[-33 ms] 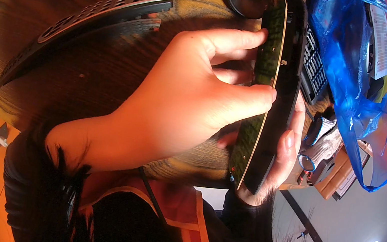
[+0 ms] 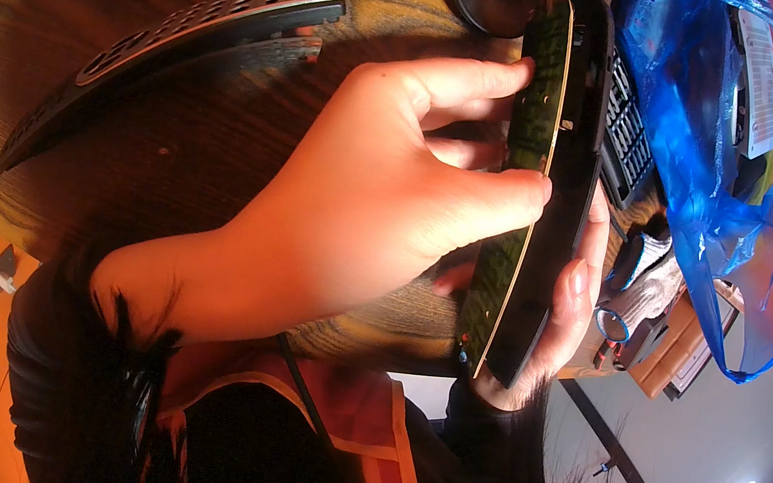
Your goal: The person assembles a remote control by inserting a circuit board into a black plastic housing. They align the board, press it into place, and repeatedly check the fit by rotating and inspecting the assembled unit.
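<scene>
Wooden counter (image 2: 208, 153) is cluttered; blue bag (image 2: 671, 135) seen at two o'clock; keypad (image 2: 630, 144) partly blocked by black shell (image 2: 573, 170) gripped in right hand (image 2: 568, 321); green board (image 2: 532, 131) pinched by left hand (image 2: 398, 168).

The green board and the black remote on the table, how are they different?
The green board is green with a pale edge; the black remote has a silvery line. The green board is held up by the left hand; the black remote rests on the table, untouched. Both are long.
</scene>
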Motion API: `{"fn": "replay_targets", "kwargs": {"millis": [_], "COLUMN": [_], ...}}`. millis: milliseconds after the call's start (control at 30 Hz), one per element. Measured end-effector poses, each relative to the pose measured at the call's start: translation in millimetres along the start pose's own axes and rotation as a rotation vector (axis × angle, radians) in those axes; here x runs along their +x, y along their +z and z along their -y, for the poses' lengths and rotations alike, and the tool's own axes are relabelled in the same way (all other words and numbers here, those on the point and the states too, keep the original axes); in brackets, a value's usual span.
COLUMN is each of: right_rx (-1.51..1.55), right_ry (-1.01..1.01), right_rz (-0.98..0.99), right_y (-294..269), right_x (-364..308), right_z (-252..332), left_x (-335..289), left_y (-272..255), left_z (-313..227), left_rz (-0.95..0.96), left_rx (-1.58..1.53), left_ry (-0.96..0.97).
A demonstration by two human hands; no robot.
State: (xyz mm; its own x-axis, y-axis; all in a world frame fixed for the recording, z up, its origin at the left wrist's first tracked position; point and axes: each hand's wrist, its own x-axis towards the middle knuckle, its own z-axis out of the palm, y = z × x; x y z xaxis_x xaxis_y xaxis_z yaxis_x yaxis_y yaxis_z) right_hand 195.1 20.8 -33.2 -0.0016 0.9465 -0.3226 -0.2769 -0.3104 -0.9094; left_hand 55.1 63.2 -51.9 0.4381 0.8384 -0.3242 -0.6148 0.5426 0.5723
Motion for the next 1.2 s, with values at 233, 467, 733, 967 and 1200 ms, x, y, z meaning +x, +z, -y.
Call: {"fn": "replay_targets", "kwargs": {"millis": [233, 467, 733, 967, 1200], "right_rx": [-0.012, -0.027, -0.039, -0.048, -0.035], "right_ry": [0.012, -0.004, -0.024, -0.019, -0.057], "right_rz": [0.005, 0.042, 0.053, 0.054, 0.062], "right_y": [-0.1, -0.5, -0.9, -3.9, -4.5], "right_x": [-0.7, 0.7, -2.2, -3.1, -2.5], "right_z": [-0.5, -0.3, -2.1, -1.7, -5.2], "left_x": [-1.1, -1.6, -2.6, -1.4, -1.0], "left_y": [0.9, -0.3, 0.4, 1.6, 2.0], "left_z": [-1.5, -3.8, -1.3, 2.2, 1.9], "left_rz": [0.005, 0.039, 0.006, -0.016, 0.003], "left_rx": [-0.001, -0.014, 0.003, 0.019, 0.052], "left_ry": [-0.007, -0.002, -0.024, -0.016, 0.006]}}
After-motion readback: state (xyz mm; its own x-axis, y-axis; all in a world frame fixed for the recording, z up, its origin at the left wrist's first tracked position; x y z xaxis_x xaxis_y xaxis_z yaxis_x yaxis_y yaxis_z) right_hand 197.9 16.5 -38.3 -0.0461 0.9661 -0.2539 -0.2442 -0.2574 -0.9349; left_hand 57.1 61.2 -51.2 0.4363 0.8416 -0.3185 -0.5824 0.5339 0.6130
